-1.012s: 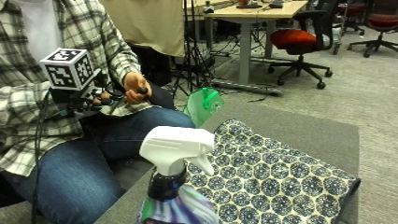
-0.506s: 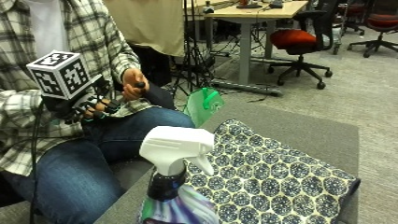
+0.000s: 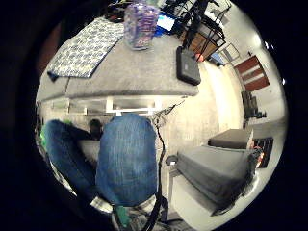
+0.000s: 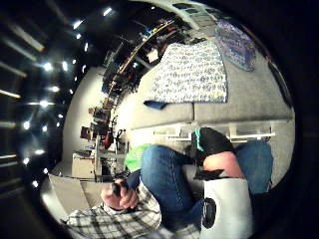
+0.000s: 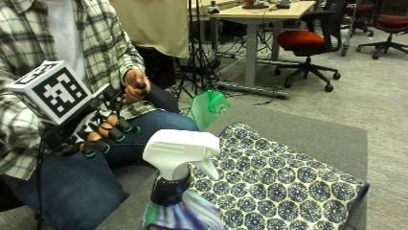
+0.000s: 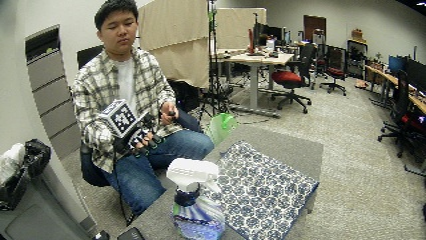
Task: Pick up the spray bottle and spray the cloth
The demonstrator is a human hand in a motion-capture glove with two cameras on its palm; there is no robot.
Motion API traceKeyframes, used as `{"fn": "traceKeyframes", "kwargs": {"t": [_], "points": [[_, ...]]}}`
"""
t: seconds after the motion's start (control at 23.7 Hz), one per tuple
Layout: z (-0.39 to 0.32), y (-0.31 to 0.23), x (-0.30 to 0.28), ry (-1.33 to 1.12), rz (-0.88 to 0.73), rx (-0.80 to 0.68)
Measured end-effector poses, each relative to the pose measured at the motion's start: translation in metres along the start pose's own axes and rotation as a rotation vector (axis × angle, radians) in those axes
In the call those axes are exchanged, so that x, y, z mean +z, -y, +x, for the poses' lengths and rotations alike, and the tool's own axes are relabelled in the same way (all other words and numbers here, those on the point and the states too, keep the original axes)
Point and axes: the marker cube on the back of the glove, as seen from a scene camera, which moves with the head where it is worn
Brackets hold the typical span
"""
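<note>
A spray bottle (image 5: 178,191) with a white trigger head and a purple label stands upright at the near end of the grey table (image 5: 319,134). Beside it a blue-and-white patterned cloth (image 5: 280,187) lies flat. My gloved right hand (image 5: 105,132) hovers over the person's thigh, well short of the table. Its fingers hang loosely curled and hold nothing. The wide outside view shows the same: the bottle (image 6: 196,210), the cloth (image 6: 263,195), the hand (image 6: 140,140). Both palm views look across the lap to the bottle (image 3: 140,24) and cloth (image 4: 192,74).
The bare left hand (image 5: 135,88) holds a small black object near the chest. A green bag (image 5: 207,108) stands by the table's far corner. A flat black device (image 3: 187,65) lies on the table near the bottle. Office chairs and a desk stand behind.
My gloved hand has drawn away from the bare hand and sunk a little toward the thigh. The bottle and cloth have stayed put.
</note>
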Motion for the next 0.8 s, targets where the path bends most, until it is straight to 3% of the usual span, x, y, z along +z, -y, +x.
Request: {"fn": "traceKeyframes", "kwargs": {"t": [0.3, 0.8], "points": [[0.032, 0.057, -0.007, 0.087, 0.080, 0.113], [0.064, 0.140, -0.022, 0.159, 0.133, 0.092]]}}
